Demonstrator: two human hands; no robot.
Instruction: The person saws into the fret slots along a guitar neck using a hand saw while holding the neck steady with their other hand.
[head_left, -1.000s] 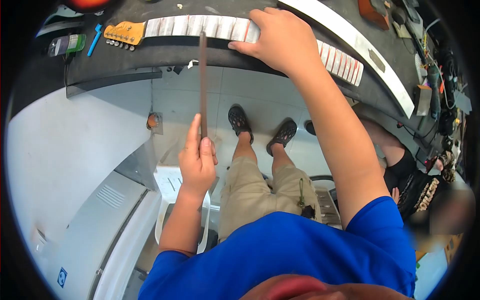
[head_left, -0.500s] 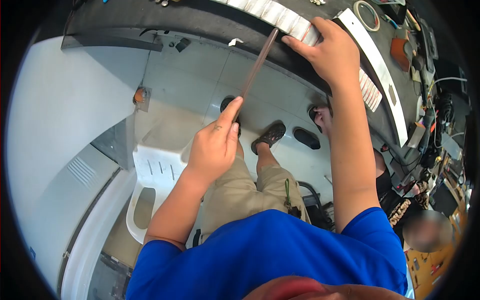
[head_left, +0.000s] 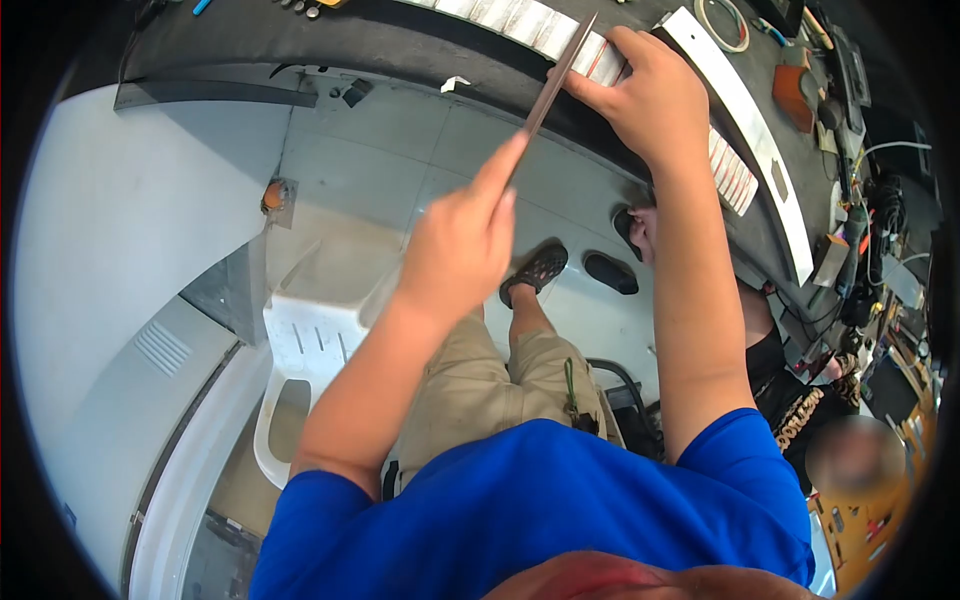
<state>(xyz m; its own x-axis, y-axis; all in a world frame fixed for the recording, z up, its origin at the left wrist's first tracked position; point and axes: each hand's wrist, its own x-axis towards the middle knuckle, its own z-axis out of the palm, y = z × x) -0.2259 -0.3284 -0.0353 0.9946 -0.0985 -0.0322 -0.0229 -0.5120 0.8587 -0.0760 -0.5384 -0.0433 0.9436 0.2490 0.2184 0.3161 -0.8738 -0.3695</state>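
Observation:
My left hand (head_left: 462, 245) is closed round the lower end of a long, narrow, brownish-grey file (head_left: 558, 82), index finger stretched along it. The file slants up and to the right, its far end crossing a pale slotted bar (head_left: 515, 22). That bar lies along the bench's near edge, its face marked by crosswise grooves. My right hand (head_left: 655, 95) grips the bar just right of the file, thumb at the near side and fingers over the top. Beyond my right wrist, the bar's other end shows reddish lines.
A long white metal strip (head_left: 745, 140) lies on the dark bench (head_left: 380, 42) beyond my right hand. Tape rolls (head_left: 722, 25), a brown block (head_left: 793, 98) and cluttered tools are at right. A white plastic chair (head_left: 300, 340) stands at left; another person sits at lower right.
My left hand has moved up and to the right, pushing the file forward so its far end now crosses the bar. My right hand keeps its grip on the bar.

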